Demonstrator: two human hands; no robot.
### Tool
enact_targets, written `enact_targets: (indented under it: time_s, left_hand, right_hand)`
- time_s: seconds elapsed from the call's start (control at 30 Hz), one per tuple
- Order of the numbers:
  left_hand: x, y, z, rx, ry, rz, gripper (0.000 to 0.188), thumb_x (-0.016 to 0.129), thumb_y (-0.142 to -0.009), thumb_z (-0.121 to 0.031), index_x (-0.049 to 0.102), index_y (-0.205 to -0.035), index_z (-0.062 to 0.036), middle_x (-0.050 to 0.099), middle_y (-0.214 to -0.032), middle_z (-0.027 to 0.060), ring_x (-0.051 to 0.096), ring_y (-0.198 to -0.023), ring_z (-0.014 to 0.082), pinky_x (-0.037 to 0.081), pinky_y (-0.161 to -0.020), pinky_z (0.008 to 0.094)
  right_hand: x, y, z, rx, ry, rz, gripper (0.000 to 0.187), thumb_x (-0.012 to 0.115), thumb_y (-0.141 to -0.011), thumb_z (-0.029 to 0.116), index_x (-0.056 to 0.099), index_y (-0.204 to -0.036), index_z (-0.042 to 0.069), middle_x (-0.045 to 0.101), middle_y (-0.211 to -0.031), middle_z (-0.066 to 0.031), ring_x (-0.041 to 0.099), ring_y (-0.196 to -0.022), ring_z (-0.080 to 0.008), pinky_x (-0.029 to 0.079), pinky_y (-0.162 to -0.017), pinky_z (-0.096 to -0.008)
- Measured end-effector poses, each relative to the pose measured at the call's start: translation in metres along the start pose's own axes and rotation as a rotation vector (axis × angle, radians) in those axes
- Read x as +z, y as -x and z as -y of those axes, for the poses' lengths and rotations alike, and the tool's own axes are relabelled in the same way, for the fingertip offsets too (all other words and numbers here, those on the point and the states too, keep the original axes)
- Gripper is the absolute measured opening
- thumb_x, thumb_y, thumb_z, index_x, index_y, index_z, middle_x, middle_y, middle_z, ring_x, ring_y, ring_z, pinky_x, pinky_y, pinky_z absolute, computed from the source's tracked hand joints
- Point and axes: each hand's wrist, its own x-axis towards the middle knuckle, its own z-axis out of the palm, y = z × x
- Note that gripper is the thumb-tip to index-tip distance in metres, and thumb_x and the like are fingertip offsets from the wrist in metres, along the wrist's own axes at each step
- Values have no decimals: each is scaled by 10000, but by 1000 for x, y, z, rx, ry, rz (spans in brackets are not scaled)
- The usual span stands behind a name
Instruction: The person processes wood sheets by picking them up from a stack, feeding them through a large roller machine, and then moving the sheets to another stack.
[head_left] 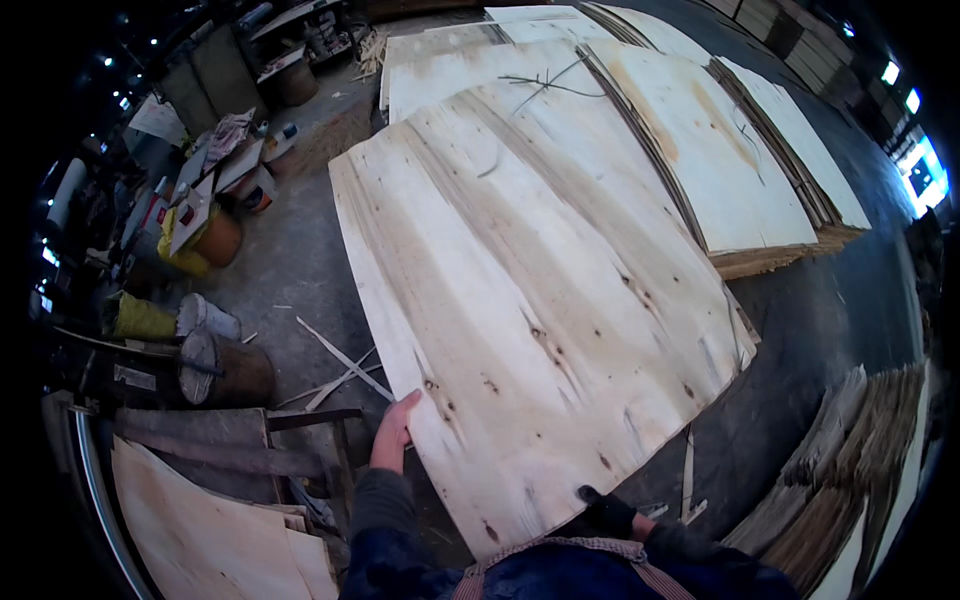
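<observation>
Progress: one wood sheet (540, 290) is being held up by both hands; lifting its near end is done, releasing it is not. The left hand (393, 430) is pinching its left edge near the closest corner; the dark-covered right hand (610, 513) is gripping its near right edge, underside fingers hidden. The sheet's far end is overlapping the near left side of the stack (735, 160); whether it is touching there, cannot tell. Other sheets are lying there unheld.

Count: sheets held, one; hands, two; large stack beyond, one, layers uncountable; ragged-edged pile (850, 480) at lower right, one; white bucket (207, 317), one; brown drum (228, 370) beside it, one. Thin strips (340, 350) are crossing on the floor (300, 270) past the sheet's left edge, several, exact number unclear.
</observation>
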Motion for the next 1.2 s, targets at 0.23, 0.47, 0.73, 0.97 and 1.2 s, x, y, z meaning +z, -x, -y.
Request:
enact_targets:
  time_s: [0.23, 0.47, 0.73, 0.97, 1.2]
  left_hand:
    - [81, 69, -35, 299, -375, -231, 336, 583, -784, -97, 530, -1075, 61, 609, -920, 145, 612, -755, 255, 514, -679, 375]
    - [172, 158, -49, 421, -454, -299, 292, 573, -776, -72, 564, -1036, 61, 624, -890, 123, 616, -767, 211, 509, -674, 336]
    - [270, 256, -50, 573, -585, -422, 265, 600, -775, -107, 597, -982, 60, 627, -881, 68, 587, -763, 126, 478, -682, 260]
    - [334, 367, -3, 718, -842, -610, 291, 631, -775, -194, 614, -926, 54, 628, -758, 42, 519, -687, 71, 437, -653, 243]
    - [364, 359, 158, 923, -717, -955, 353, 627, -738, -250, 598, -856, 81, 563, -641, 69, 470, -595, 103, 417, -557, 281]
  right_hand:
    - [-114, 73, 90, -165, -31, -66, 496, 565, -845, 318, 437, -1226, 27, 522, -1183, -110, 487, -1095, -250, 384, -962, -390]
    - [-203, 11, 214, -570, -246, -77, 519, 545, -845, 384, 464, -1204, 19, 535, -1166, -129, 498, -1080, -271, 388, -953, -396]
    - [-196, -27, 236, -343, -229, 264, 450, 520, -856, 334, 510, -1156, -1, 533, -1155, -125, 496, -1045, -247, 391, -907, -365]
    - [-189, -19, 303, -108, 10, 514, 420, 456, -885, 349, 471, -1187, 58, 545, -1100, -112, 521, -942, -217, 435, -803, -350]
    - [-242, -112, 377, 115, 167, 943, 394, 392, -914, 363, 432, -1218, 116, 556, -1045, -100, 546, -839, -187, 479, -699, -335]
